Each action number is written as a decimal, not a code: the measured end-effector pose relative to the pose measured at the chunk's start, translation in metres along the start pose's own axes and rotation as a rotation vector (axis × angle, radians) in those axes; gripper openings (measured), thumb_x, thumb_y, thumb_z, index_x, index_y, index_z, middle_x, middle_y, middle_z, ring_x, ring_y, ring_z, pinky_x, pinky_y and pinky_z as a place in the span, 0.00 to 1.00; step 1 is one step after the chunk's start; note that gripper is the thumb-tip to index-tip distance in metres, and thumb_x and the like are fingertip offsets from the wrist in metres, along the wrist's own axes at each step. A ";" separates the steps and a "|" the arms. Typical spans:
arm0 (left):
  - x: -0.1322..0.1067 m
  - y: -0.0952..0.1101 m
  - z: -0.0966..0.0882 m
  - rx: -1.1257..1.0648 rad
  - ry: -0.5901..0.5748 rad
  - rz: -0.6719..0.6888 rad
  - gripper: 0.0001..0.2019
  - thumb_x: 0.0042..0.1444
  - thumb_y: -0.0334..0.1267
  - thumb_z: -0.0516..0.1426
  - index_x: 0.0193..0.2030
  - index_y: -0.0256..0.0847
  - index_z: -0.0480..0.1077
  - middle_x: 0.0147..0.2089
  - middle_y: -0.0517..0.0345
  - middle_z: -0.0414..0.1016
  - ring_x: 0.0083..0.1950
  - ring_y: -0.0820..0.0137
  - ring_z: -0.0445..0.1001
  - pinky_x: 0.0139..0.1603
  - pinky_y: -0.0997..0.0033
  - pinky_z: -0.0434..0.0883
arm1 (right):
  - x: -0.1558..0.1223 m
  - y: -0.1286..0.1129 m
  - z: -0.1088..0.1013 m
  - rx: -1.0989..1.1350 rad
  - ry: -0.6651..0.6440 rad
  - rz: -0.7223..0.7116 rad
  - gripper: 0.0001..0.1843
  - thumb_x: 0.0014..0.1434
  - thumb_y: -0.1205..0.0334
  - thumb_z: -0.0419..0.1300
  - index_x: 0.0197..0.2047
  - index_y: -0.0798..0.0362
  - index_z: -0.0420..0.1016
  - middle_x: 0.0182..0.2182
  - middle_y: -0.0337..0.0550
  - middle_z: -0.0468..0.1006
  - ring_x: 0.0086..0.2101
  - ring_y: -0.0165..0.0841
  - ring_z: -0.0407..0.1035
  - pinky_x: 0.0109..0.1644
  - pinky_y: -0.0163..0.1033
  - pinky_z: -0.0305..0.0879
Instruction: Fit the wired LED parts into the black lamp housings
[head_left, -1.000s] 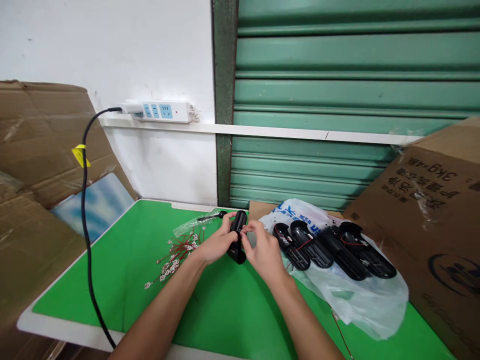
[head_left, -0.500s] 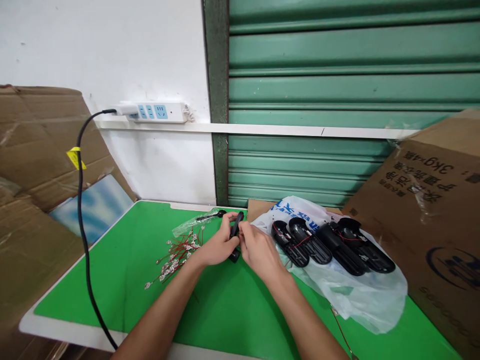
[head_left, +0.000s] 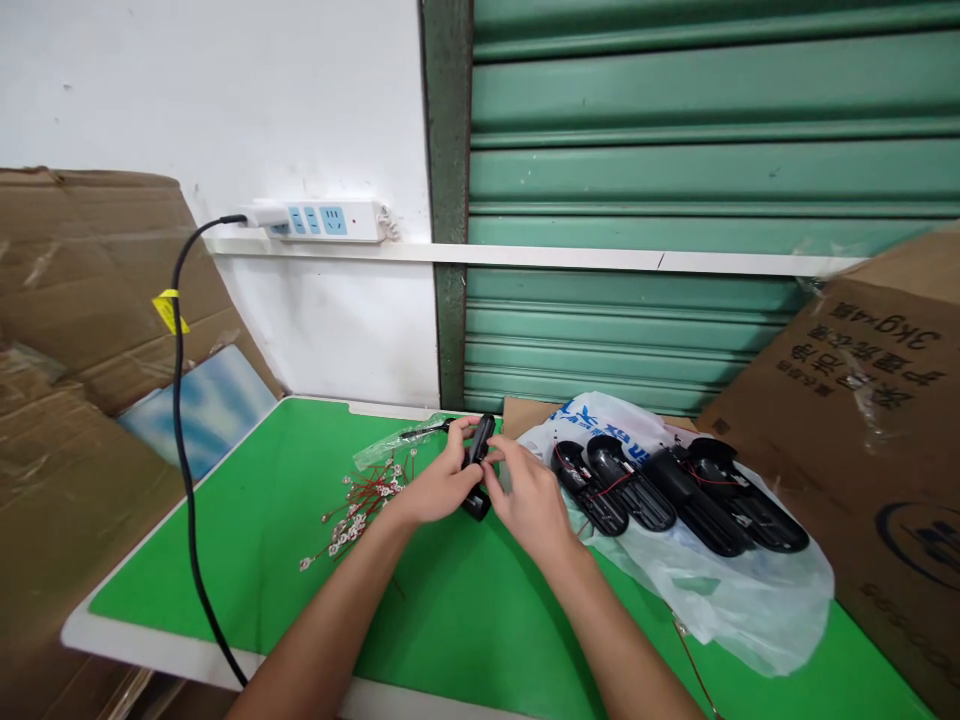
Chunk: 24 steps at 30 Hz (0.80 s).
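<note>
My left hand (head_left: 439,485) is wrapped round a black plastic housing (head_left: 484,438), which it holds tilted above the green table top. At the housing's right side, the thumb and forefinger of my right hand (head_left: 531,495) are pinched close together. What lies between those fingertips is too small to make out. Left of my left hand, a loose pile of small silvery discs with red wires (head_left: 367,500) is spread on the table. Behind that pile lies a clear plastic sleeve (head_left: 390,446) with a dark part at its end.
Several black housings (head_left: 697,500) with red wires rest on a white plastic bag (head_left: 750,600) at right. Cardboard boxes (head_left: 847,400) flank the green table (head_left: 247,520). A black cable (head_left: 184,440) hangs in front of its left side from a wall power strip (head_left: 352,220).
The housing has turned in my left hand and shows a broader face. My right fingers have loosened from a tight curl and shifted slightly. The whole view has moved a little.
</note>
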<state>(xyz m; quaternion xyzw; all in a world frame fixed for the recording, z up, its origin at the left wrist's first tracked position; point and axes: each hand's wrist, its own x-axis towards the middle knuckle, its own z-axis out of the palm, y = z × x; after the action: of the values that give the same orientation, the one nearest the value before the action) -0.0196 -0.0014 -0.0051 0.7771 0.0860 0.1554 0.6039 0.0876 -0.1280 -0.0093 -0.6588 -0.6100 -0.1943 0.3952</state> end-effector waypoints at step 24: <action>0.000 0.001 -0.001 0.038 -0.054 -0.001 0.32 0.56 0.33 0.50 0.66 0.39 0.43 0.61 0.45 0.60 0.57 0.63 0.66 0.65 0.58 0.62 | 0.002 0.001 -0.007 -0.004 -0.208 0.073 0.06 0.65 0.71 0.52 0.43 0.53 0.65 0.33 0.44 0.75 0.33 0.35 0.71 0.36 0.36 0.62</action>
<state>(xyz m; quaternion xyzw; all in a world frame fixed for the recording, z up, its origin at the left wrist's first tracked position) -0.0196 -0.0007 -0.0040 0.7924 0.0728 0.1322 0.5910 0.0901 -0.1322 -0.0041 -0.6980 -0.6229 -0.1116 0.3351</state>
